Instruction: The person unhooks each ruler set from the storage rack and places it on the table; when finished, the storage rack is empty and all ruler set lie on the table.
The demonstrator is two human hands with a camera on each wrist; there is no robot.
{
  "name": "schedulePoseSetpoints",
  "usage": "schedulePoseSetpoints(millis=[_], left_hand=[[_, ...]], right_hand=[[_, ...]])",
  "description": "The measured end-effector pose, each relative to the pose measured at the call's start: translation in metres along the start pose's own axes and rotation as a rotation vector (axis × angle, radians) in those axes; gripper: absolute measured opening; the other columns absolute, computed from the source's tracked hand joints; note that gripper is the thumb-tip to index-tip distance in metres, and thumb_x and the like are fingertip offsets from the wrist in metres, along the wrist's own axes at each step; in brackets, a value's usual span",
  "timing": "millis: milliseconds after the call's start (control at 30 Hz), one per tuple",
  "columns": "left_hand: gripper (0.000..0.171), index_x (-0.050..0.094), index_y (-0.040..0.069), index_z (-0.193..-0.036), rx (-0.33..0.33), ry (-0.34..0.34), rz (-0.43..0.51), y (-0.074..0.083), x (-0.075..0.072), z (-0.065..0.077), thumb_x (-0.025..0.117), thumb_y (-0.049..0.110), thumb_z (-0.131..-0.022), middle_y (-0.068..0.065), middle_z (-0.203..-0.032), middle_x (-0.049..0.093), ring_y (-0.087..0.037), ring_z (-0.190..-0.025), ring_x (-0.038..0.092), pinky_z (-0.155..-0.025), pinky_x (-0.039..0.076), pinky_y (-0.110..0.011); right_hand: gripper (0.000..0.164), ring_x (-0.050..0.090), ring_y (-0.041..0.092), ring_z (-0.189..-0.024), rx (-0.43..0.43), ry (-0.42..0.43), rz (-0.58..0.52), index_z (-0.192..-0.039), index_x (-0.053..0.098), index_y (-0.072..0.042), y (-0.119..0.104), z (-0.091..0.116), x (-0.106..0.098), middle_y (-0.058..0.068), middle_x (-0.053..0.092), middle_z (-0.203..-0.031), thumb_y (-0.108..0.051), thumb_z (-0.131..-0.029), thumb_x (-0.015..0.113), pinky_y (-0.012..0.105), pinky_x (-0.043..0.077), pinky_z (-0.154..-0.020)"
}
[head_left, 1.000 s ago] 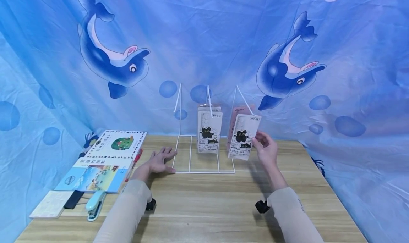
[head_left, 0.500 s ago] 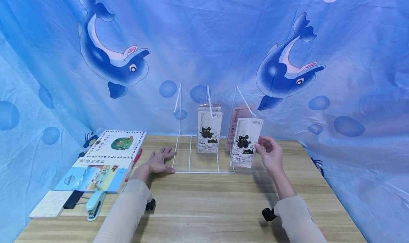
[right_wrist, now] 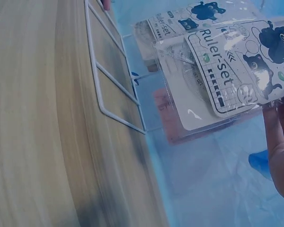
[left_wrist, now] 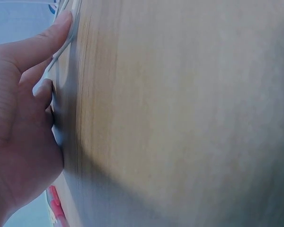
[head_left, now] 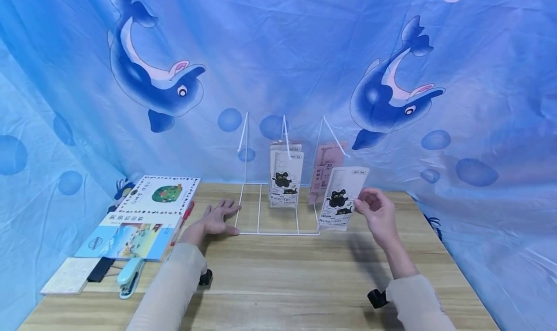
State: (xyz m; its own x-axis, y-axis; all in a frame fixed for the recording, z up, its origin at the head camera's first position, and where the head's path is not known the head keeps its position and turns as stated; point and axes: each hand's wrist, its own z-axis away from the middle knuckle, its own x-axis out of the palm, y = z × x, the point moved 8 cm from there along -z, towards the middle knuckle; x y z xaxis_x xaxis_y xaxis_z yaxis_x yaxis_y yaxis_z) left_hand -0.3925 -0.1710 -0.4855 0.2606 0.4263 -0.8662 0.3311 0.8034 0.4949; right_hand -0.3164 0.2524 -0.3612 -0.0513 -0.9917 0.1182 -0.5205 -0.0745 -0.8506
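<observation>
My right hand [head_left: 379,216] pinches the right edge of a clear-wrapped ruler set [head_left: 341,198] with a black cat card. This pack tilts in front of the right hook of a white wire display rack [head_left: 278,234], below and apart from the hook tip. Behind it a pink pack [head_left: 332,153] hangs on that hook. More ruler sets [head_left: 285,176] hang from the middle hook. My left hand [head_left: 216,218] rests with spread fingers on the left side of the rack's base. In the left wrist view its thumb [left_wrist: 42,45] touches the wire.
At the left lie two books [head_left: 158,198], a red pen [head_left: 188,211], a pale notepad [head_left: 69,277], a black binder clip [head_left: 100,269] and a light blue stapler [head_left: 130,278]. The left hook [head_left: 242,134] holds nothing. A blue dolphin curtain [head_left: 278,46] stands behind the wooden table.
My right hand has drawn the ruler set off the right hook, down and to the right, uncovering more of the pink pack. The left hand has stayed on the base.
</observation>
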Motion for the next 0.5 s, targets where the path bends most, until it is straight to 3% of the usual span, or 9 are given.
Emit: schedulePoseSetpoints(millis=[133, 333, 500], left_hand=[[0.086, 0.037, 0.012, -0.149, 0.001, 0.001, 0.004, -0.001, -0.001, 0.001, 0.074, 0.044, -0.078, -0.024, -0.16, 0.019, -0.051, -0.148, 0.008, -0.114, 0.0, -0.075], [0.087, 0.037, 0.011, -0.149, 0.006, 0.01, 0.006, -0.002, -0.001, 0.0, 0.074, 0.044, -0.078, -0.025, -0.16, 0.019, -0.051, -0.148, 0.008, -0.114, -0.001, -0.075], [0.087, 0.036, 0.011, -0.149, -0.009, 0.016, 0.01, -0.003, -0.003, 0.0, 0.074, 0.044, -0.078, -0.024, -0.161, 0.019, -0.05, -0.149, 0.008, -0.115, -0.002, -0.074]], right_hand=[[0.028, 0.065, 0.004, -0.075, 0.059, 0.009, -0.032, -0.103, 0.06, -0.005, 0.004, -0.005, -0.028, -0.005, 0.067, -0.086, 0.015, -0.084, 0.06, 0.02, 0.06, -0.066], [0.033, 0.068, 0.006, -0.082, 0.234, -0.039, -0.126, -0.109, 0.058, -0.012, 0.022, -0.015, -0.101, -0.005, 0.07, -0.093, 0.014, -0.088, 0.056, 0.022, 0.061, -0.07], [0.031, 0.068, 0.002, -0.079, 0.404, -0.034, 0.016, -0.111, 0.056, -0.02, 0.045, -0.021, -0.163, -0.012, 0.07, -0.09, 0.004, -0.091, 0.058, 0.019, 0.06, -0.068]])
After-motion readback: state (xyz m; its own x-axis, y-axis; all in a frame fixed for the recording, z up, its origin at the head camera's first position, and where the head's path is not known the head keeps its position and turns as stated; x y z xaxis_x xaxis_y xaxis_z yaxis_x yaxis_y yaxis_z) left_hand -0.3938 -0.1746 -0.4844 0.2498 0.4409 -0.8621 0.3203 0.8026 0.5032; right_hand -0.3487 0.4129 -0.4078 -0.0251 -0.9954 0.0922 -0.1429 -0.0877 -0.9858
